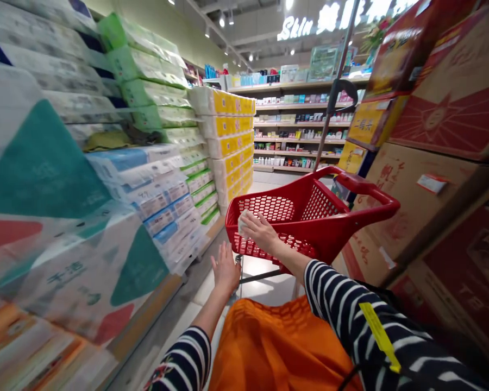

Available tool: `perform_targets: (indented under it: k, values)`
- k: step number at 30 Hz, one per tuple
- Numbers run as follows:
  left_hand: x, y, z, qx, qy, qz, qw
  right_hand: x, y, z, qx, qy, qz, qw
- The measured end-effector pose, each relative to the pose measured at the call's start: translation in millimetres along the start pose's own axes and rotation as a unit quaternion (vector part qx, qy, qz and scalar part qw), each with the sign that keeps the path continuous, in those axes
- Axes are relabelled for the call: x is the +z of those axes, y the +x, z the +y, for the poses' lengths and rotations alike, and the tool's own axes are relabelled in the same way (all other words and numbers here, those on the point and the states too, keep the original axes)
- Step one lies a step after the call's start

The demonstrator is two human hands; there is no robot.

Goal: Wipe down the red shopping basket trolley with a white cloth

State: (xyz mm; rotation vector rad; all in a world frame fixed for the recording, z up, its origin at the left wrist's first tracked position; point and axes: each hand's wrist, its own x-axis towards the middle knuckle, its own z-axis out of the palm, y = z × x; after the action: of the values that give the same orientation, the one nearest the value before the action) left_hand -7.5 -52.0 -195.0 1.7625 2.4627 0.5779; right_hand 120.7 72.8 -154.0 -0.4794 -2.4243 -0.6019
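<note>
My right hand is closed on a small white pack and holds it at the near rim of a red shopping cart basket. My left hand hangs open below and to the left of the cart, fingers spread, with nothing in it. Both sleeves are striped dark and white. An orange cloth or bag fills the lower middle of the view, just under my arms.
Stacked packs of tissue and toilet paper line the left side of the aisle. Large cardboard boxes are piled on the right. Shelves of bottles and small goods stand at the aisle's far end.
</note>
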Motion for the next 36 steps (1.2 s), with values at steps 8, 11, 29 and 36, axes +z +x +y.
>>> perform_targets:
  k: [8,11,29,36]
  values:
    - [26,-17,-5,0.005,0.047,-0.049,0.998,71,-37,-22,-0.115,0.020,-0.075,0.990]
    - [30,-19,-5,0.014,0.059,-0.060,0.996,78,-70,-30,-0.111,0.031,-0.132,0.985]
    - [32,-14,33,0.089,0.081,-0.043,0.992,69,-111,-28,-0.003,0.032,-0.048,0.998]
    - [35,-7,53,0.098,0.074,-0.025,0.992,20,-91,7,0.058,0.025,-0.010,0.998]
